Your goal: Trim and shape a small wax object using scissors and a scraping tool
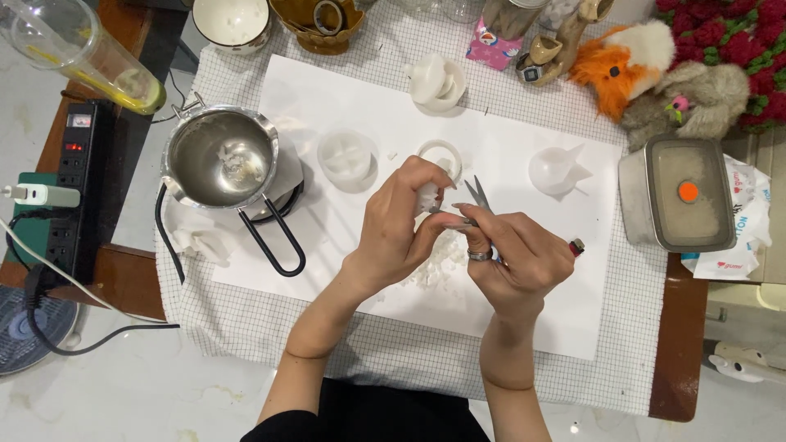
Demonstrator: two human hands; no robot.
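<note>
my left hand (pixel 403 223) curls over the white sheet on the tabletop (pixel 688 327), pinching a small white waxy lump (pixel 427 196). my right hand (pixel 516 254) grips small steel scissors (pixel 476 200), blades at the lump, above pale crumbly shavings (pixel 434 266).

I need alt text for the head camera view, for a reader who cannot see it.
Two bare hands work over white paper: the left hand holds a small white piece, the right hand holds small scissors at it. White shavings lie below; a metal melting pot stands at left.
</note>
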